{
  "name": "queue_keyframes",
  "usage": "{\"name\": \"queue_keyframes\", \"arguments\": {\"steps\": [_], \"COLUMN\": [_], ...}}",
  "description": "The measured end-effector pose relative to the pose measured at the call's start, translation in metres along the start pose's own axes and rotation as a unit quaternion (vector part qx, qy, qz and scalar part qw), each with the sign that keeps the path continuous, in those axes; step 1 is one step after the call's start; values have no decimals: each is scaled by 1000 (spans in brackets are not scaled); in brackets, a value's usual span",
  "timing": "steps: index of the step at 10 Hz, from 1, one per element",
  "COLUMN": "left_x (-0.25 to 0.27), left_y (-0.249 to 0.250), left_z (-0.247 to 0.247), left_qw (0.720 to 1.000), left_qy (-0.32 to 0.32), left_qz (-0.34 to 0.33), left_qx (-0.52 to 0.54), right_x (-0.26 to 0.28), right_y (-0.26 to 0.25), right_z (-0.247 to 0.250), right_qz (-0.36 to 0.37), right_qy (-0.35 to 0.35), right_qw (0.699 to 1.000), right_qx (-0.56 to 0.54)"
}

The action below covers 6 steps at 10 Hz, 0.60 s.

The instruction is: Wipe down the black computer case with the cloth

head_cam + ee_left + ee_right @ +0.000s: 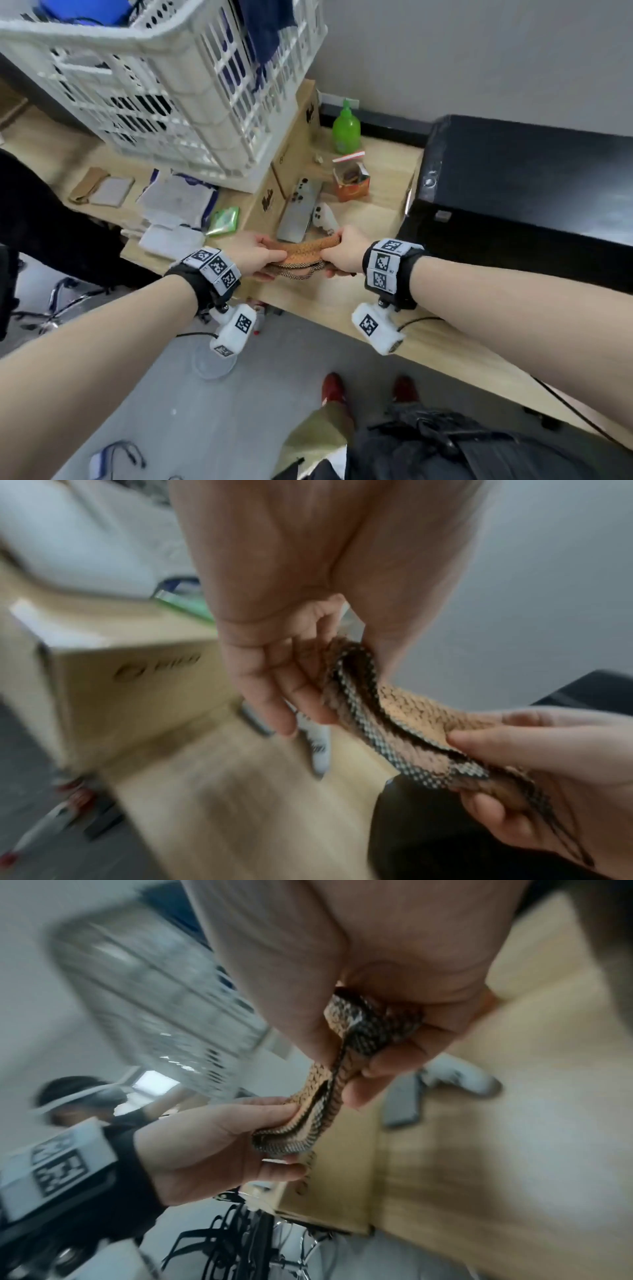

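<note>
At three o'clock on the long wooden counter [342, 298] sits the big black metal computer case [520, 185], and nothing touches it yet. Near six o'clock the left hand [253, 253] and right hand [342, 253] each pinch one end of the folded orange woven cloth [301, 255], held between them above the counter. I think wiping has not started; all of it is left.

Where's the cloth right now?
In the head view the cloth is folded and held between the left hand and right hand, above the desk's front edge, left of the black computer case.
</note>
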<state>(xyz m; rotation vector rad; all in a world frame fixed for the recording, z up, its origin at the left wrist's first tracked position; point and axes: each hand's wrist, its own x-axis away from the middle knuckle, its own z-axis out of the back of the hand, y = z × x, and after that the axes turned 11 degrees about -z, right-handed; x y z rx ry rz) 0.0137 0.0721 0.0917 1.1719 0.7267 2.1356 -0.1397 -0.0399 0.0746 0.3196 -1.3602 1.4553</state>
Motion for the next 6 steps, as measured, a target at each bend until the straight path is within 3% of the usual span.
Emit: {"name": "queue_keyframes", "arguments": {"steps": [2,3,4,6], "left_x": [-27,-33,-34,-34], "left_y": [-43,-53,-56,-18], "left_z": [-33,-32,-31,-29], "left_qw": [998,991,984,983], "left_qy": [34,38,9,-37], "left_qz": [16,64,92,67], "left_qx": [-52,-114,-153,-164], "right_x": [-52,-63,-57,-43], "right_y": [32,42,45,23], "right_z": [-31,-31,-25,-7], "right_qz": [-57,-69,-82,-20], "right_qy": [14,48,64,53], "right_qw": [998,991,985,974], "right_qx": [-9,100,139,217]}}
